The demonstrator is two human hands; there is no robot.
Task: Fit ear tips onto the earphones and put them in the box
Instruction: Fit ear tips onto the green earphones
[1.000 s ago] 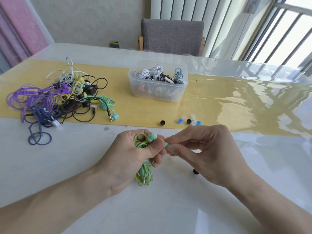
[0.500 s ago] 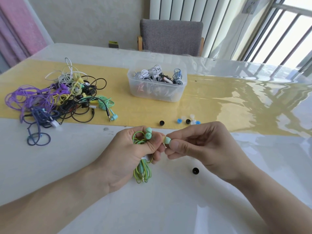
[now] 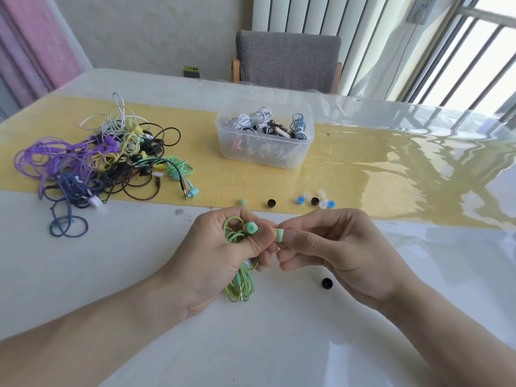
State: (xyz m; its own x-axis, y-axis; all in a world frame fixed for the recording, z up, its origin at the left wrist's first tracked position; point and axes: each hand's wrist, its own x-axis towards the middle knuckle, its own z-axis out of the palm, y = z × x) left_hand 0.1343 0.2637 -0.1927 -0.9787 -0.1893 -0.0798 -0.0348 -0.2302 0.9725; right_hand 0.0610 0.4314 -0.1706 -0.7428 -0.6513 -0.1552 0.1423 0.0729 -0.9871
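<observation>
Head view: left hand [image 3: 220, 255] clenched around a coiled green earphone cable [image 3: 240, 286], loops hanging out below the fist onto the white table [image 3: 139, 275]. One mint earbud [image 3: 251, 227] with tip fitted sticks up above the left thumb. Right hand [image 3: 332, 252] pinches a mint ear tip [image 3: 279, 235] between thumb and index finger, right at the left fingertips; can't tell if it's seated on the second bud, which is hidden. Both hands meet fingertip to fingertip just above the table.

Just right of and below the right hand: one black ear tip [image 3: 326, 283] on the table. Just beyond the hands on the yellow runner [image 3: 363, 185]: a loose mint tip [image 3: 243, 202], a black tip [image 3: 271, 203], then a cluster of blue, black and clear tips [image 3: 315, 201]. Further beyond, roughly in line with the hands: clear plastic box [image 3: 264, 152] holding bundled earphones, white, black and blue. Well off beyond the left hand, to its left: tangled pile of earphones [image 3: 106, 160], purple, white, yellow, black, mint, navy. Grey chair [image 3: 287, 61] past the table's far edge.
</observation>
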